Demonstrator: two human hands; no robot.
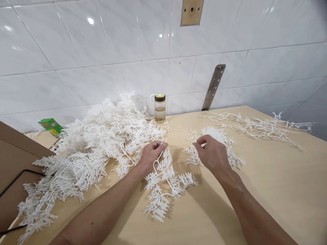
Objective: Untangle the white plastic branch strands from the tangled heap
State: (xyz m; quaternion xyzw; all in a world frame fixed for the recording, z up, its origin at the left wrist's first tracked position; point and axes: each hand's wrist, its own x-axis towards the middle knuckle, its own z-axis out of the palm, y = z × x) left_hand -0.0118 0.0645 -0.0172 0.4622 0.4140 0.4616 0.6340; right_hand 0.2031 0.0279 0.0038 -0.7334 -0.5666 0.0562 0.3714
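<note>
My left hand (pixel 152 154) pinches the stem of a white plastic foliage branch (pixel 166 183), whose feathery sprigs hang down toward me over the table. To the right, my right hand (pixel 212 151) is closed, thumb and forefinger together, above a small pile of loose white sprigs (pixel 217 136). Whatever its fingertips hold, if anything, is too small to make out. A large heap of white foliage branches (pixel 102 136) lies left of my left hand.
Bare white stems (pixel 265 127) lie at the table's (pixel 288 190) back right. A bottle (pixel 160 109) with liquid stands by the tiled wall. At left are a green box (pixel 51 126), a cardboard box (pixel 17 163) and a black cable (pixel 20 173). A metal strip (pixel 214 87) leans on the wall.
</note>
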